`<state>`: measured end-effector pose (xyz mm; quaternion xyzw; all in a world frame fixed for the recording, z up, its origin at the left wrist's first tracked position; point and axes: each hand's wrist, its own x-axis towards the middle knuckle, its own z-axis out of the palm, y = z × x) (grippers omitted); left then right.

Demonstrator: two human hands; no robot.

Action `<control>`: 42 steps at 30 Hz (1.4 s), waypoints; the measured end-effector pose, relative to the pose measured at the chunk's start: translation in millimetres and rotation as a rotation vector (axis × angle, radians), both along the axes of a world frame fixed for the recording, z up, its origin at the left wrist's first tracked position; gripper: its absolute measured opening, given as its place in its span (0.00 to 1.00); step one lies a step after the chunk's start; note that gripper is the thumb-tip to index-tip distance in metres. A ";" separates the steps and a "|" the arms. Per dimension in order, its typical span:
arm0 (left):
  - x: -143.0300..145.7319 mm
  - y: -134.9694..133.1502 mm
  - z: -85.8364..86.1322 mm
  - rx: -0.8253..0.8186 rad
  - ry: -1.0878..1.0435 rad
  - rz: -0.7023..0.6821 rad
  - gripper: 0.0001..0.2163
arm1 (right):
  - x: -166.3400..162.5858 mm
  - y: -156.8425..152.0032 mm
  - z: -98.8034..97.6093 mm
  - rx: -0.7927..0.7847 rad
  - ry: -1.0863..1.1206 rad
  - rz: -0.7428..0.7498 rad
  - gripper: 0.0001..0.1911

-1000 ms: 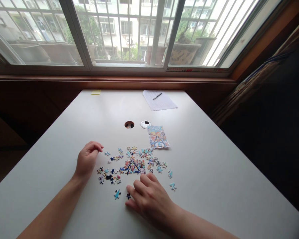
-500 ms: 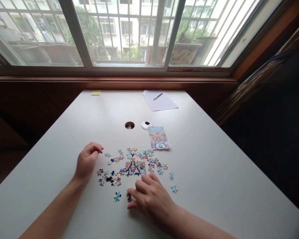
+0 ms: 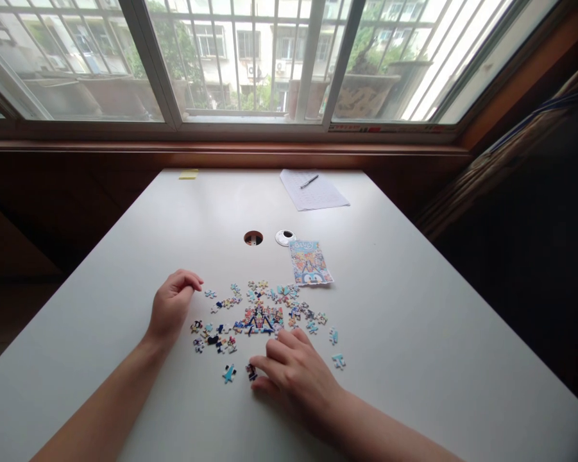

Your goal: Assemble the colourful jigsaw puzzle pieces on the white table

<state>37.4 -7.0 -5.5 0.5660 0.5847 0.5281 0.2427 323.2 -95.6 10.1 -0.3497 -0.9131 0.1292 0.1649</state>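
My right hand rests near the front of the white table, with a dark puzzle piece pinched between thumb and index finger. Just left of that lies a light blue puzzle piece with dark tabs. A joined section of puzzle, brightly patterned, lies flat beyond my right fingertips. Loosely curled, my left hand rests at the left side of the spread, and nothing shows in its fingers. Several loose pieces lie between the left hand and the joined section. More loose pieces are scattered to its right.
A colourful picture sheet lies behind the pieces on the right. Near it are a round cable hole and its loose cover. Paper with a pen and yellow sticky notes lie along the far edge, below the window.
The piece in my right hand has turned slightly and is still between the fingertips. My left hand stays in place. The whole view has shifted a little.
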 end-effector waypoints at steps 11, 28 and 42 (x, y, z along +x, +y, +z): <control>-0.5 -0.4 0.6 0.004 -0.006 -0.012 0.07 | 0.1 2.0 -1.8 0.006 -0.027 -0.016 0.14; -0.4 0.2 0.1 -0.001 0.005 -0.007 0.07 | -2.2 0.8 3.4 -0.017 -0.045 -0.002 0.12; 0.1 -0.2 0.3 0.010 0.007 -0.005 0.08 | -1.9 2.6 2.8 -0.021 -0.017 -0.022 0.10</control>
